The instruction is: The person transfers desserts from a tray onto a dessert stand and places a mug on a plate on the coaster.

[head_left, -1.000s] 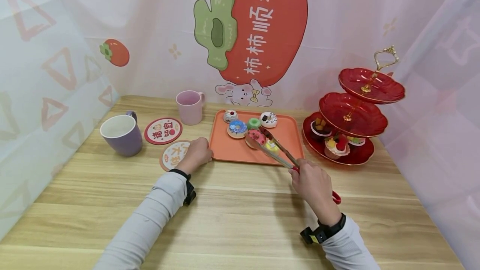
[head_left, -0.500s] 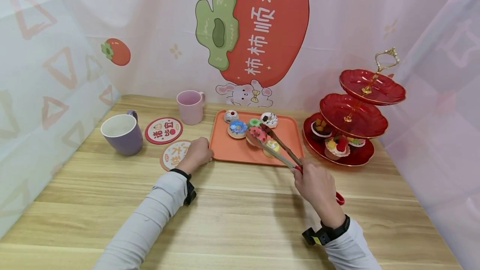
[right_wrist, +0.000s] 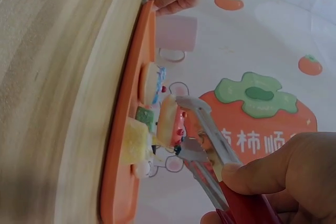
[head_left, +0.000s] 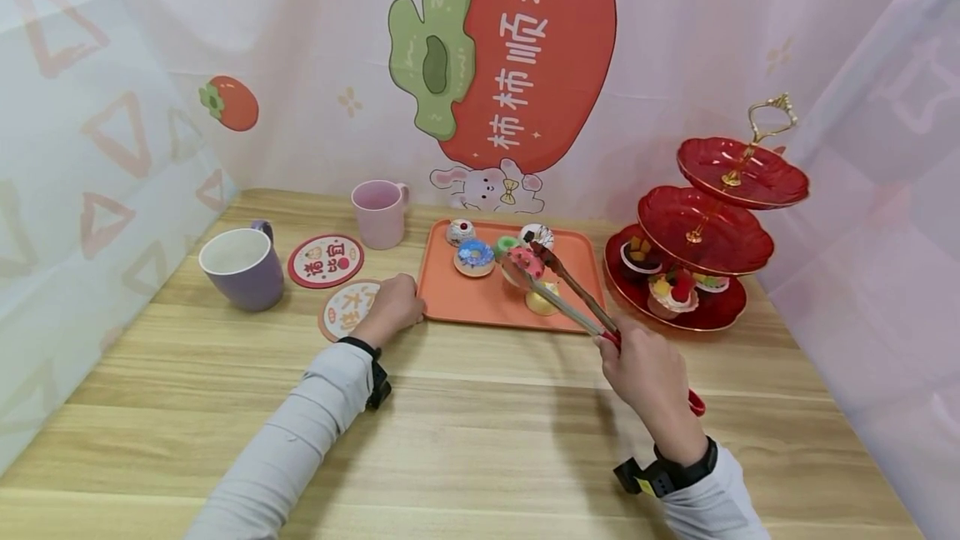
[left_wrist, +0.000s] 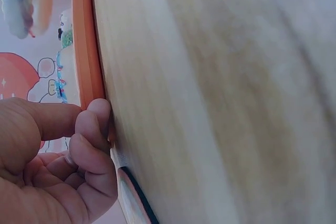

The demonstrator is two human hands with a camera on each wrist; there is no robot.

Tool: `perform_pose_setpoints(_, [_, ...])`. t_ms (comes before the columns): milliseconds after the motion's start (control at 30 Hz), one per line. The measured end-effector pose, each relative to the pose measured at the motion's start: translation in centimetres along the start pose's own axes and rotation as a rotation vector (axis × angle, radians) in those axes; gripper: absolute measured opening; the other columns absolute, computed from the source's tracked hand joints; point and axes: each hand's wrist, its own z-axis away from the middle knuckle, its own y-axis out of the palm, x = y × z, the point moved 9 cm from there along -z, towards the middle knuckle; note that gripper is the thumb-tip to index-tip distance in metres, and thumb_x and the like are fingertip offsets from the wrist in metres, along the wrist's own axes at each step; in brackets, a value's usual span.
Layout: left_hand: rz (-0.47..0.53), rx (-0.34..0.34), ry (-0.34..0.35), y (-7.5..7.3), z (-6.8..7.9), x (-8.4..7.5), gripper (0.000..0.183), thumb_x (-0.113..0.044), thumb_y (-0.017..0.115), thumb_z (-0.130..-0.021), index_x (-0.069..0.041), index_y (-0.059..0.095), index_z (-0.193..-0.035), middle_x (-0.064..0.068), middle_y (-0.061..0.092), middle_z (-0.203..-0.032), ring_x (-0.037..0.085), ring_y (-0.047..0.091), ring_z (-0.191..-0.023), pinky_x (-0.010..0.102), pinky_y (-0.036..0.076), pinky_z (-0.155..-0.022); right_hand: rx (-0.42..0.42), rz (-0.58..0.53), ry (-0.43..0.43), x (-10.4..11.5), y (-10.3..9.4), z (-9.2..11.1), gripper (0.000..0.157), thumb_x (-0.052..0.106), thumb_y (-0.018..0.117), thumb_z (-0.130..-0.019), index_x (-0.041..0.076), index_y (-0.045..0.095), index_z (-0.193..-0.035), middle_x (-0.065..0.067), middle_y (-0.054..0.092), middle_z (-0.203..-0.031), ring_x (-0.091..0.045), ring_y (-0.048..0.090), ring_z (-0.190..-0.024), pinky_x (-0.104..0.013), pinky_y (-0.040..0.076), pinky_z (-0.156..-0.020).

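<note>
My right hand [head_left: 647,369] grips red-handled metal tongs [right_wrist: 216,136]. Between the tong tips is a doughnut with pink icing [head_left: 527,262], raised above the orange tray [head_left: 450,297] in the right wrist view. At the tray's near left corner, my left hand [head_left: 392,304] pinches the rim between thumb and fingers [left_wrist: 93,161]. On the tray sit a blue-iced doughnut [head_left: 474,257], a green ring [head_left: 506,244], a yellow cake [head_left: 542,302], a white doughnut with dark drizzle [head_left: 544,235] and a white cake with a cherry [head_left: 460,230].
A three-tier red stand [head_left: 705,232] rises at the right, with cupcakes [head_left: 672,293] on its lowest plate. Leftward are a purple mug [head_left: 247,280], a pink mug [head_left: 379,215], a red-rimmed coaster [head_left: 326,262] and an orange-rimmed coaster [head_left: 345,311] by the left hand.
My right hand has shifted right and slightly nearer. The tongs and pink doughnut have moved right and up, showing more of the yellow cake. The left hand stays at the tray corner.
</note>
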Motion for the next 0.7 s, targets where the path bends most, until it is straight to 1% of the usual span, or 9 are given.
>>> perform_pose_setpoints(133, [-0.005,-0.002,-0.001,0.0,0.0,0.0,0.022,-0.004,0.053,-0.086,-0.005,0.059,-0.065,0.006,0.058,-0.056,0.019,0.049,-0.049,0.028,0.034,-0.049,-0.003,-0.010,0.006,-0.3,-0.8,0.1,0.019,0.018,0.068,-0.082,0.003,0.062,-0.093,-0.003,0.050,-0.061,-0.022,0.044,-0.050,-0.036,0.033,-0.043])
perform_pose_setpoints(333, [-0.006,-0.003,-0.004,0.1,0.0,0.0,0.022,-0.004,0.053,-0.086,-0.005,0.058,-0.065,0.006,0.058,-0.056,0.019,0.049,-0.049,0.028,0.034,-0.049,-0.025,-0.023,-0.003,-0.9,-2.0,0.2,0.021,0.015,0.069,-0.082,0.000,0.062,-0.094,-0.004,0.050,-0.060,-0.020,0.041,-0.049,-0.033,0.031,-0.043])
perform_pose_setpoints(500, [-0.003,-0.003,-0.001,0.0,0.1,-0.1,0.025,-0.003,0.052,-0.087,-0.006,0.056,-0.062,0.007,0.057,-0.055,0.019,0.047,-0.047,0.028,0.032,-0.049,-0.042,-0.012,-0.003,-1.5,-3.1,0.3,0.029,0.014,0.069,-0.081,-0.004,0.062,-0.102,-0.006,0.053,-0.063,-0.020,0.042,-0.049,-0.032,0.032,-0.043])
perform_pose_setpoints(633, [0.006,-0.003,-0.003,0.0,0.1,0.0,0.024,-0.003,0.053,-0.086,-0.006,0.057,-0.062,0.006,0.057,-0.055,0.018,0.047,-0.046,0.027,0.032,-0.048,-0.063,-0.011,-0.001,-1.9,-4.1,0.2,0.029,0.013,0.069,-0.082,-0.005,0.061,-0.102,-0.005,0.050,-0.059,-0.020,0.039,-0.047,-0.031,0.030,-0.042])
perform_pose_setpoints(700, [0.008,-0.002,0.000,0.0,0.1,0.0,0.023,-0.003,0.053,-0.086,-0.005,0.058,-0.063,0.006,0.057,-0.055,0.019,0.048,-0.047,0.027,0.033,-0.048,-0.078,-0.009,0.005,-2.2,-4.7,0.2,0.030,0.013,0.069,-0.081,-0.006,0.062,-0.104,-0.007,0.051,-0.058,-0.020,0.039,-0.047,-0.032,0.030,-0.042])
